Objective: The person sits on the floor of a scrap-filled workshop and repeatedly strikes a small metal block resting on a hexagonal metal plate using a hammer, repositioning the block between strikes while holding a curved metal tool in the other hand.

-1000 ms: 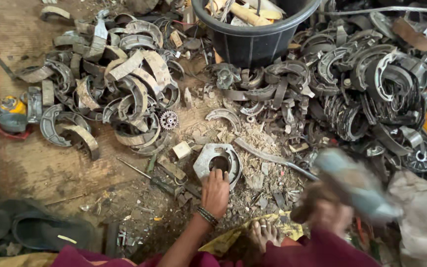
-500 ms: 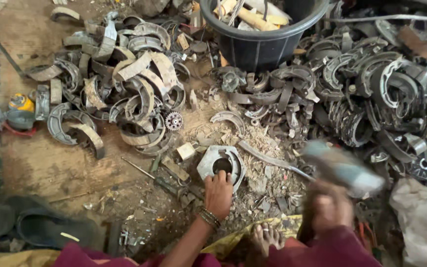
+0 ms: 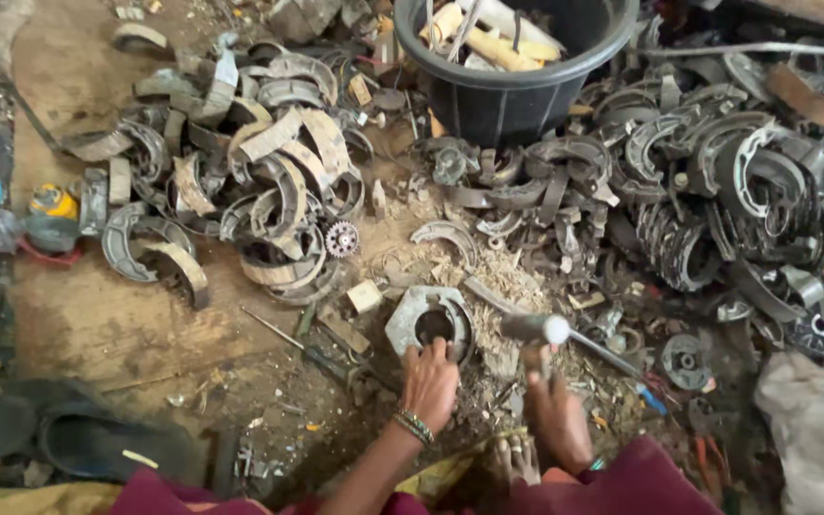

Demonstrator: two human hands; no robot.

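One black plastic bucket [image 3: 517, 91] stood at the far side, holding several pale, cream-coloured sticks. One small toothed gear [image 3: 340, 238] lay on the dirt floor [image 3: 97, 324], at the near edge of a heap of curved, rust-brown brake shoes [image 3: 259, 181] on the left; a second, darker and greyer heap of shoes [image 3: 717, 191] filled the right. One thin screwdriver [image 3: 288, 341] lay on the ground left of centre, and a pair of dark sandals [image 3: 59, 434] sat at the near left.

The piece being worked on was a single grey metal plate [image 3: 428, 319], roughly hexagonal with a round hole through its middle, dull and scuffed, lying flat among wood chips and grit at the centre near the person.

The left hand [image 3: 429, 381] rested on the near edge of the plate, its fingers pressed together over the rim. The right hand [image 3: 557, 415] was wrapped in a fist around the handle of one hammer [image 3: 538, 329], whose cylindrical steel head hung just right of the plate, apart from it. Bangles circled the left wrist.
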